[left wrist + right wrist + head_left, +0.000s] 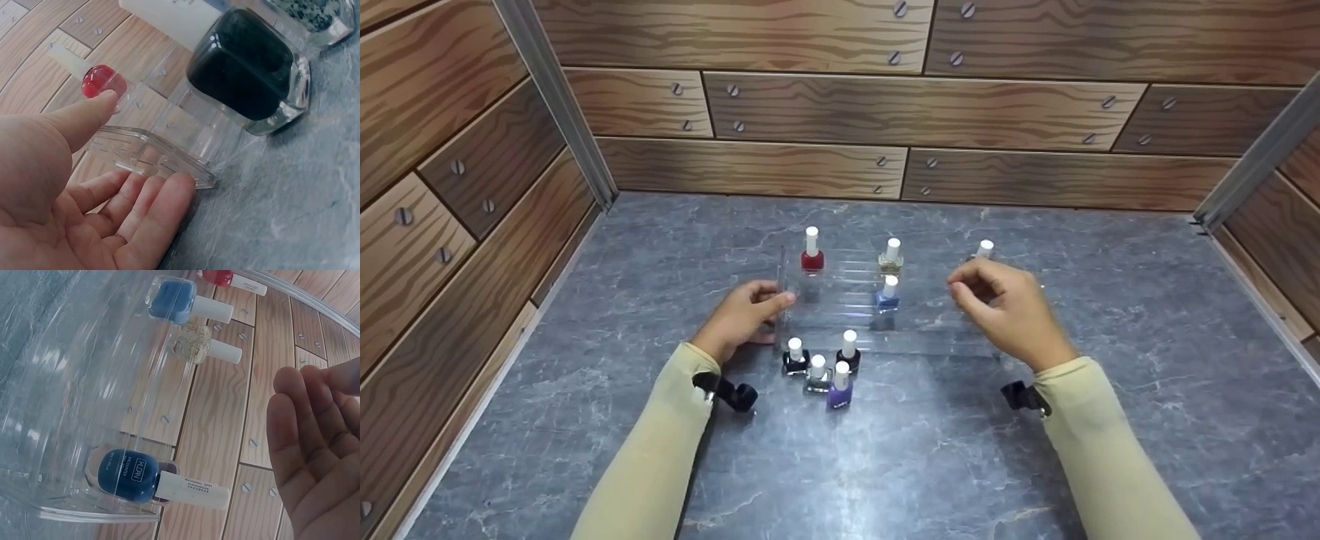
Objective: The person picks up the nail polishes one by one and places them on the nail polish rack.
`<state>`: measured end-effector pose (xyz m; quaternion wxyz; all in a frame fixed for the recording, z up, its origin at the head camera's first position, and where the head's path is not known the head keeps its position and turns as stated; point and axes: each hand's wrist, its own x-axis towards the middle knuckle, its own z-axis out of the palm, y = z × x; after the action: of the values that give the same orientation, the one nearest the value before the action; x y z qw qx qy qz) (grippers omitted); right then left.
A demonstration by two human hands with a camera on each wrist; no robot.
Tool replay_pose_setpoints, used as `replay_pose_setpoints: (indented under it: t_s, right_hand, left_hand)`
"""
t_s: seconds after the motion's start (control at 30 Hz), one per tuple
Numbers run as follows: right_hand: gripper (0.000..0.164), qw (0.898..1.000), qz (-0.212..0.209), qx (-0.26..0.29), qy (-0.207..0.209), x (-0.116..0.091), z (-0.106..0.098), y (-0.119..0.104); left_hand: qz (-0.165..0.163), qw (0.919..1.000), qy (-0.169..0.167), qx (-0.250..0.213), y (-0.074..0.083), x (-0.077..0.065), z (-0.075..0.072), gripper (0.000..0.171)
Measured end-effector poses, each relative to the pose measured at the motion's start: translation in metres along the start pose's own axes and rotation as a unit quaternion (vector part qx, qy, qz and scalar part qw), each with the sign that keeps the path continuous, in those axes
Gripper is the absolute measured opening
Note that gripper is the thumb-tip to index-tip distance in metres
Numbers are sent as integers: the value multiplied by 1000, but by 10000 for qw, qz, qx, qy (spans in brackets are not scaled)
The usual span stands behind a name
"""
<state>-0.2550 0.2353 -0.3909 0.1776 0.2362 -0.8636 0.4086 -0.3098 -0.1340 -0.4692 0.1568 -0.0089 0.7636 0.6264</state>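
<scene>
Clear plastic stepped rack (847, 307), head view: left grip (742, 315) holds its left end; right grip (1016, 311), narrow and free, is by its right end. Left wrist: thumb (90, 121) and fingers (166, 211) bracket it. Right wrist: white-capped blue glass bottle (132, 475) on it.

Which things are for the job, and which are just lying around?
Probably for the job:
clear rack, held by the left hand
on it: red bottle, pale glittery bottle, light blue bottle, dark blue bottle
in front: two dark bottles, silvery bottle, purple bottle

Just around:
wood-patterned wall
grey tabletop
</scene>
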Motion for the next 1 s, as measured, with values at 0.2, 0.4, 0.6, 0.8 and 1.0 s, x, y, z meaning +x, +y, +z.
replay_pose_setpoints:
  t_s: [0.2, 0.4, 0.6, 0.8, 1.0]
  right_hand:
    - [10, 9999, -16, -90, -74, 0, 1, 0]
    - [10, 9999, 84, 8, -122, 0, 0, 1]
    - [9, 9997, 119, -6, -191, -2, 1, 2]
    - [9, 9995, 90, -75, -294, -3, 1, 2]
    - [10, 9997, 52, 90, -225, -1, -1, 5]
  left_hand:
    - [-19, 10000, -9, -37, 1, -1, 1, 67]
    - [-34, 9998, 19, -172, 1, 1, 0, 65]
    - [-130, 9989, 39, -448, -1, 1, 0, 60]
    - [-148, 9990, 48, -425, 0, 1, 1, 56]
    - [-142, 9992, 44, -368, 2, -1, 0, 57]
